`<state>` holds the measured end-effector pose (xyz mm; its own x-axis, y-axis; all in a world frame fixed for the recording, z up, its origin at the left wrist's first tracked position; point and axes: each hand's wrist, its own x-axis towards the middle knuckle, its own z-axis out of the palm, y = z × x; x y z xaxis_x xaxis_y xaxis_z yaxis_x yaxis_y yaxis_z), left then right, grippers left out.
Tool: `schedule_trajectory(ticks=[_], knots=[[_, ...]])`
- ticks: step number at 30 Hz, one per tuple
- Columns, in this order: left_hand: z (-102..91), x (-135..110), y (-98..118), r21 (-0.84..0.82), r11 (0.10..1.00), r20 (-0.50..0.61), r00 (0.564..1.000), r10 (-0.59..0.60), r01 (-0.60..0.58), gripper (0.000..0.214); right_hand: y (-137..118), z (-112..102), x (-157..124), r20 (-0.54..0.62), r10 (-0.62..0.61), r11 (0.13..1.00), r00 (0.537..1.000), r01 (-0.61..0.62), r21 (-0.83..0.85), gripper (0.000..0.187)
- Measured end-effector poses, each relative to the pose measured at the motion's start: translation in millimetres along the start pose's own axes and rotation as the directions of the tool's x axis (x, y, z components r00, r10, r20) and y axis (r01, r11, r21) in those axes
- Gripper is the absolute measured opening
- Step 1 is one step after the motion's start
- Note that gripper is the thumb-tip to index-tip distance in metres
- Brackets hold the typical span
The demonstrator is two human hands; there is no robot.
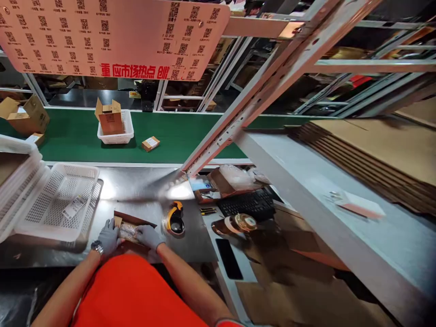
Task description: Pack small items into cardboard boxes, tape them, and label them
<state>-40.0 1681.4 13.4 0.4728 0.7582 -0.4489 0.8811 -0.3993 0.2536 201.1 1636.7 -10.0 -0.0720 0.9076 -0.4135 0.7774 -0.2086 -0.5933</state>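
A small open cardboard box [135, 220] lies at the metal bench's near edge, with a bubble-wrapped item [128, 231] inside it. What the wrap covers cannot be made out. My left hand [109, 237], in a grey glove with a watch at the wrist, grips the box's left end. From the right, my right hand [149, 237], gloved too, has its fingers curled onto the bubble-wrapped item; the fingertips are partly hidden. Just right of the box stands a yellow and black tape dispenser [176, 220].
Left of the hands is a white perforated basket [57, 202] holding a labelled packet [74, 207]. Behind the bench runs a green conveyor [190, 136] carrying boxes and another basket [116, 139]. A slanted metal post [235, 127], keyboard [247, 204], bottle [235, 224] and phone [229, 259] are to the right.
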Motion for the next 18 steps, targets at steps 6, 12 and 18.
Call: schedule_trajectory(ticks=[6,12,18], knots=[[3.0,30,1,-0.103,0.981,-0.077,0.982,-0.172,0.164,0.048,-3,-15,-5,0.077,-0.044,0.998,0.996,0.047,-0.031,0.046],[22.8,39,-4,-0.271,0.93,-0.134,0.947,-0.291,0.247,0.066,-22,-17,-31,-0.132,-0.063,0.986,0.989,0.041,-0.16,0.044],[26.8,39,-9,-0.413,0.865,-0.132,0.922,-0.365,0.283,0.085,-36,-12,-23,-0.302,-0.129,0.966,0.945,0.051,-0.253,0.065]])
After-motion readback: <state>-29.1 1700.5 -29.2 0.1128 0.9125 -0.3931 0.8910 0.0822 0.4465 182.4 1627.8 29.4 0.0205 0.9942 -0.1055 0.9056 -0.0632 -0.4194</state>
